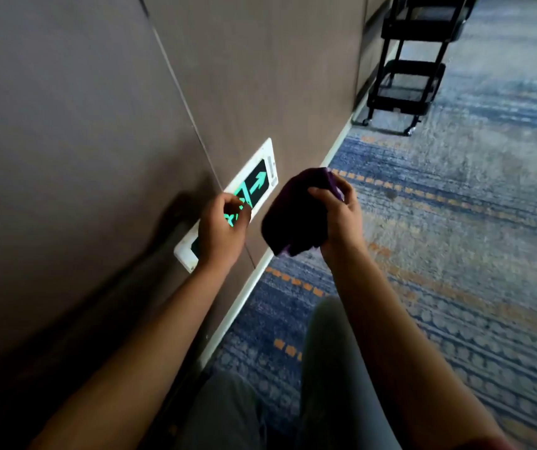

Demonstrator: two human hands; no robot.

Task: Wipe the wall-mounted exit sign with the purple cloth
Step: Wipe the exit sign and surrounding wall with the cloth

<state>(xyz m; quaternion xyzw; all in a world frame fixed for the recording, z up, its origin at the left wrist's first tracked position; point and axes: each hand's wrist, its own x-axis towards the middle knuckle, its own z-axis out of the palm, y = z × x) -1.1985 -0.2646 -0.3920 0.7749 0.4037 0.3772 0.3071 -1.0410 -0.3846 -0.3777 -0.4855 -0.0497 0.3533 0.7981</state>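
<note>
The exit sign (259, 183) is a white-framed panel with a glowing green arrow, set low in the brown wall just above the skirting. My left hand (221, 227) is in front of the sign's middle with its fingers loosely curled, holding nothing, and it hides part of the green figure. My right hand (336, 211) grips the bunched purple cloth (293, 216), which hangs just to the right of the sign, apart from it.
A black wheeled cart (406, 63) with shelves stands against the wall further down the corridor. Blue and orange patterned carpet (455, 222) covers the floor to the right. My knees in grey trousers (325, 368) are below my arms, close to the white skirting (247, 293).
</note>
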